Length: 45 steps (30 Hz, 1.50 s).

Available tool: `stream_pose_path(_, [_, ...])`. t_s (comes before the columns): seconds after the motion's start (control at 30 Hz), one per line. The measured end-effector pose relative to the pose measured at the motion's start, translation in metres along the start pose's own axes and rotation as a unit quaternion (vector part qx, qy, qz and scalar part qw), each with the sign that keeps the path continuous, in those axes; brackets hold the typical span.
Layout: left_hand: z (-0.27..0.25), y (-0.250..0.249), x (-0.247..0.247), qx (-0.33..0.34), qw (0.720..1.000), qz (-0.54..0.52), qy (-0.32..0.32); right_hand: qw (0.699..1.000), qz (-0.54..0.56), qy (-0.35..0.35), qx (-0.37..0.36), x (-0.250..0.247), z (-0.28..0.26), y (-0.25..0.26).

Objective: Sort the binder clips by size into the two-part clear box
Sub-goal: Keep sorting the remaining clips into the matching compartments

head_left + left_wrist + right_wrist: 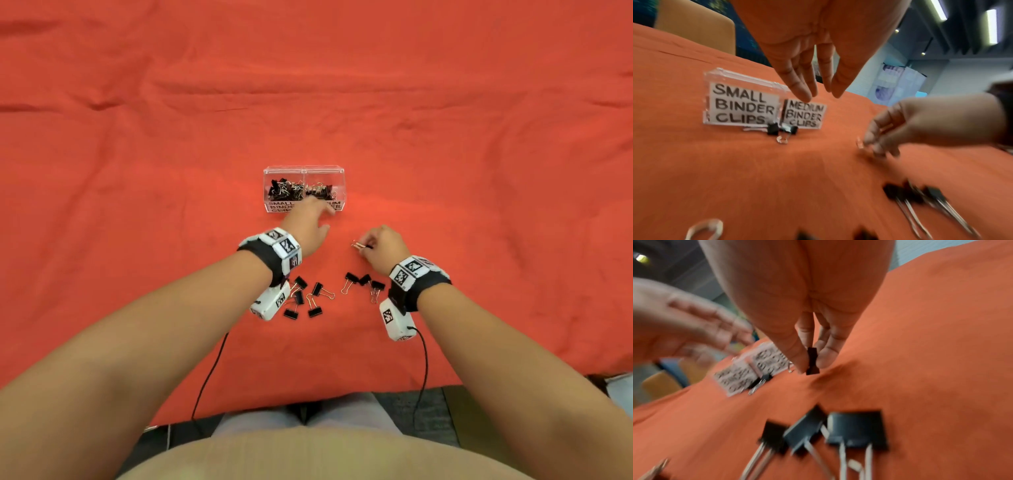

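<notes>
The clear two-part box (303,170) sits on the red cloth, labelled SMALL BINDER CLIPS (742,105) on the left part and MEDIUM BINDER CLIPS (804,115) on the right; both parts hold black clips. My left hand (313,222) hovers just in front of the box with straight, empty fingers (801,91). To its right, my right hand (375,245) pinches a black binder clip (812,361) between thumb and fingers, low over the cloth. Two small clips (782,129) lie against the box front. Loose clips lie near both wrists (310,298) (363,282).
Red wrinkled cloth (445,137) covers the table, with its near edge (308,404) close to my body. Black cables (209,373) trail from both wrist cameras over that edge. A tan chair back (694,32) stands behind the table.
</notes>
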<state>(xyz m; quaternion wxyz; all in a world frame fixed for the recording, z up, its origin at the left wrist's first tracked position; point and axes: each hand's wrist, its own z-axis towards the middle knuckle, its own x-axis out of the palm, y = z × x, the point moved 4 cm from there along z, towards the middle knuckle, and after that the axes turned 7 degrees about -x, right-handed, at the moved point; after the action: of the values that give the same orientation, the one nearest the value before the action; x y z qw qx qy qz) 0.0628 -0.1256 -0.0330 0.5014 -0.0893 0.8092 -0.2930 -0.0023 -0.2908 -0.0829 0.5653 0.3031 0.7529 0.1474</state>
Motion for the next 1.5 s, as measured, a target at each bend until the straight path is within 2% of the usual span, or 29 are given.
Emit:
stream_pose_path(0.13, [-0.028,0.002,0.050,0.034,0.995,0.047,0.076,0.990,0.121,-0.026,0.069,-0.019,-0.010,-0.028])
stream_pose_path(0.27, [-0.042,-0.004,0.089,0.060,0.983,0.126,0.122,0.966,0.209,0.005,0.155,-0.014,-0.030,-0.050])
stream_pose_path(0.37, [-0.042,-0.010,0.099,0.057,0.977,0.172,0.110,0.975,0.180,0.031,0.128,-0.004,-0.045,-0.051])
stream_pose_path(0.5, [-0.037,-0.013,0.102,0.054,0.976,0.188,0.091,0.997,0.048,0.036,0.055,0.009,-0.056,-0.046])
stream_pose_path(0.6, [-0.033,-0.012,0.100,0.031,0.987,0.128,0.094,0.999,0.005,0.038,0.025,0.016,-0.058,-0.042])
stream_pose_path(0.77, [-0.031,0.000,0.082,-0.051,0.995,-0.057,0.067,0.999,0.001,0.032,-0.009,0.017,-0.056,-0.026])
stream_pose_path(0.9, [-0.034,0.017,0.045,-0.096,0.981,-0.165,0.045,0.994,0.097,0.035,0.030,0.012,-0.047,-0.035])
stream_pose_path(1.0, [-0.041,0.034,0.023,-0.130,0.974,-0.181,0.048,0.976,0.195,0.068,0.063,0.007,-0.041,-0.035])
stream_pose_path(1.1, [-0.048,0.045,0.019,-0.160,0.968,-0.183,0.059,0.933,0.334,0.057,0.120,0.001,-0.036,-0.031])
stream_pose_path(1.17, [-0.053,0.049,0.023,-0.151,0.971,-0.175,0.059,0.912,0.380,0.042,0.147,0.001,-0.035,-0.027])
stream_pose_path(1.23, [-0.060,0.049,0.033,-0.130,0.981,-0.122,0.071,0.896,0.411,0.039,0.166,0.005,-0.035,-0.024])
stream_pose_path(1.27, [-0.064,0.047,0.038,-0.115,0.986,-0.089,0.081,0.897,0.406,0.042,0.167,0.007,-0.035,-0.022])
stream_pose_path(1.33, [-0.069,0.044,0.048,-0.066,0.993,-0.014,0.098,0.928,0.333,0.056,0.155,0.010,-0.036,-0.019])
stream_pose_path(1.43, [-0.072,0.044,0.058,-0.012,0.989,0.107,0.100,0.981,0.154,0.063,0.104,0.017,-0.038,-0.012])
stream_pose_path(1.5, [-0.070,0.046,0.062,-0.002,0.983,0.149,0.107,0.996,0.022,0.061,0.069,0.022,-0.040,-0.011])
